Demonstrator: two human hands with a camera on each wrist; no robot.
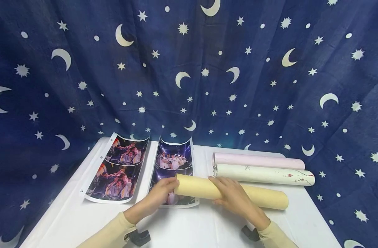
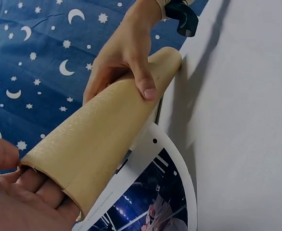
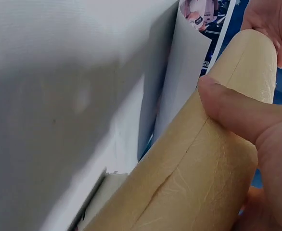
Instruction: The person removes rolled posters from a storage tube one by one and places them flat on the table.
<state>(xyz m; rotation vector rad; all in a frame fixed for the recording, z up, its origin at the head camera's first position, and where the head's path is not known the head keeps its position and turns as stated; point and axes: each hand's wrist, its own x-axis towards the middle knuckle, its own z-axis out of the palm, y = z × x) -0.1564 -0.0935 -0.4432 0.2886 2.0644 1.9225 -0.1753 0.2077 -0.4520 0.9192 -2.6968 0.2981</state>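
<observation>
Both hands are on a hollow yellow wallpaper roll (image 1: 265, 197), lying slantwise above the table's front part. My left hand (image 1: 161, 191) holds its left end. In the left wrist view, several left fingers (image 2: 49, 193) reach inside the open end, while the thumb stays outside by the rim. My right hand (image 1: 234, 196) grips the roll around its middle, thumb on the near side and fingers over the top. A lengthwise seam shows along the roll in the right wrist view. Beneath its left end lies a glossy poster (image 1: 173, 147) of a group of people, partly covered.
Another curling poster (image 1: 117, 172) lies at the left of the white table (image 1: 195, 227). Behind the yellow roll are a pink roll (image 1: 260, 160) and a white flowered roll (image 1: 263, 173), side by side. A blue moon-and-star curtain (image 1: 189, 62) hangs behind the table.
</observation>
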